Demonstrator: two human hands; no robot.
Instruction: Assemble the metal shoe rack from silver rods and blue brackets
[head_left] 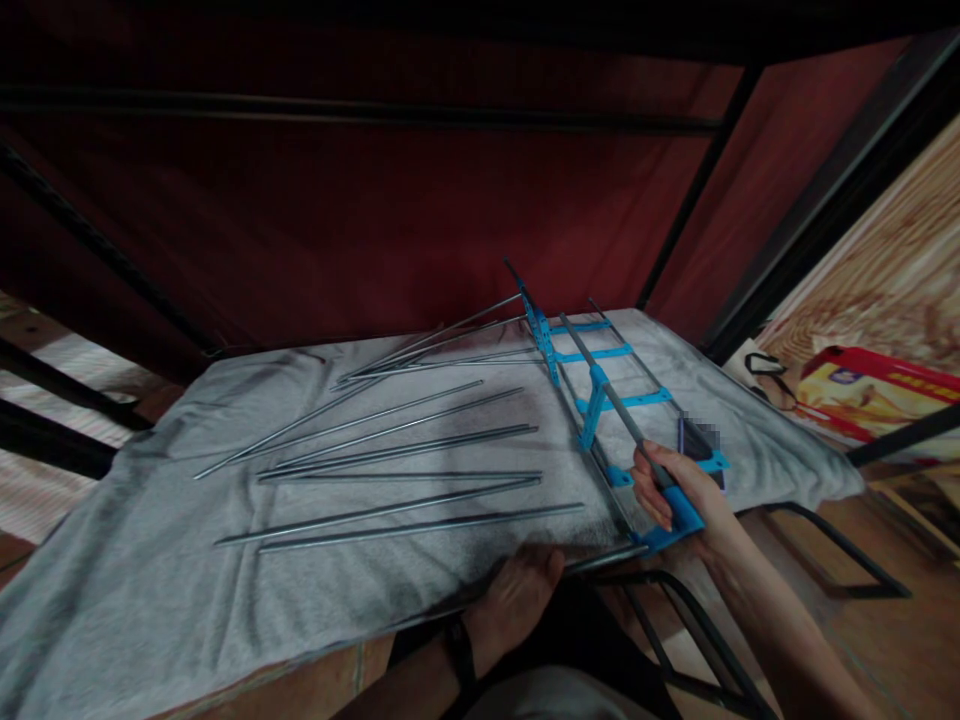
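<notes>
My right hand [675, 485] is closed around a grey metal tube [622, 415] of a partly joined rack, close to a blue plastic corner connector [679, 520]. At the table's front edge, my left hand [521, 595] is closed on another metal tube [604, 560], whose far end meets that corner connector. The left fingers are mostly hidden beneath the hand. Blue crossbars [626, 402] link the rack's tubes. A blue upright bracket [592, 408] and a perforated blue piece [541, 335] stand farther back on the frame.
Several loose metal tubes [397, 505] lie across the grey cloth [150, 560] to the left. A dark flat object [697, 435], partly blurred, rests under the rack's right side. A red and yellow package [874, 390] sits far right. Black metal bars [675, 240] frame the space.
</notes>
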